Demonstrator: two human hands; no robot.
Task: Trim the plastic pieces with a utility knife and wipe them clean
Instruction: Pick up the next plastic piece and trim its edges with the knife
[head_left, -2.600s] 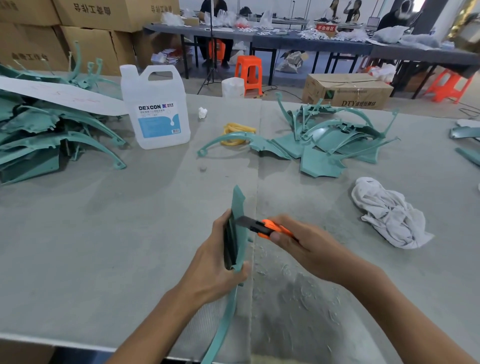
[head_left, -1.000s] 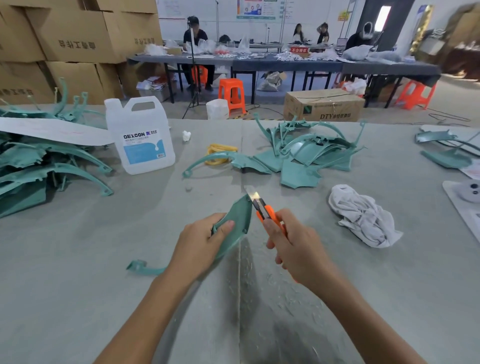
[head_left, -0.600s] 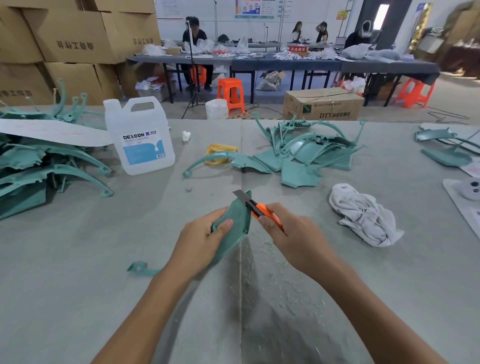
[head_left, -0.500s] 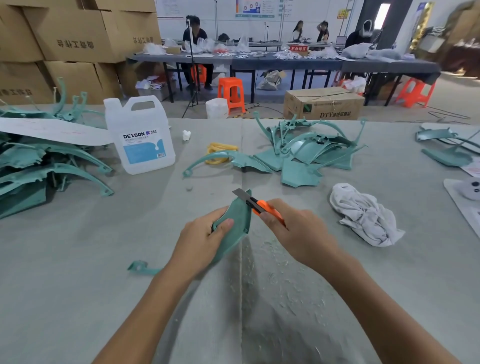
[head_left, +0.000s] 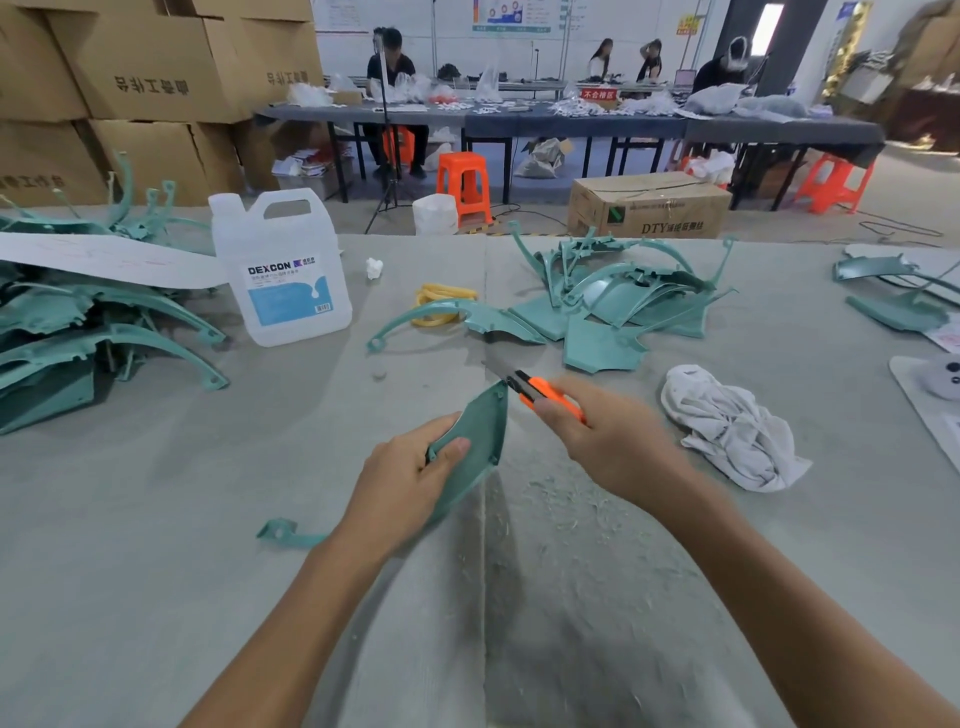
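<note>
Teal plastic piece (head_left: 475, 441) sits gripped in your left hand (head_left: 402, 488), thumb on top, while your right hand (head_left: 608, 441) clasps the orange utility knife (head_left: 540, 392), blade at its tip

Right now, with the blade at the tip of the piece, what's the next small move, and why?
Probably draw the knife down the right edge of the plastic piece. Its blade sits by the top tip, the left hand grips the piece lower down, the right hand holds the handle, and the rag lies aside.
</note>
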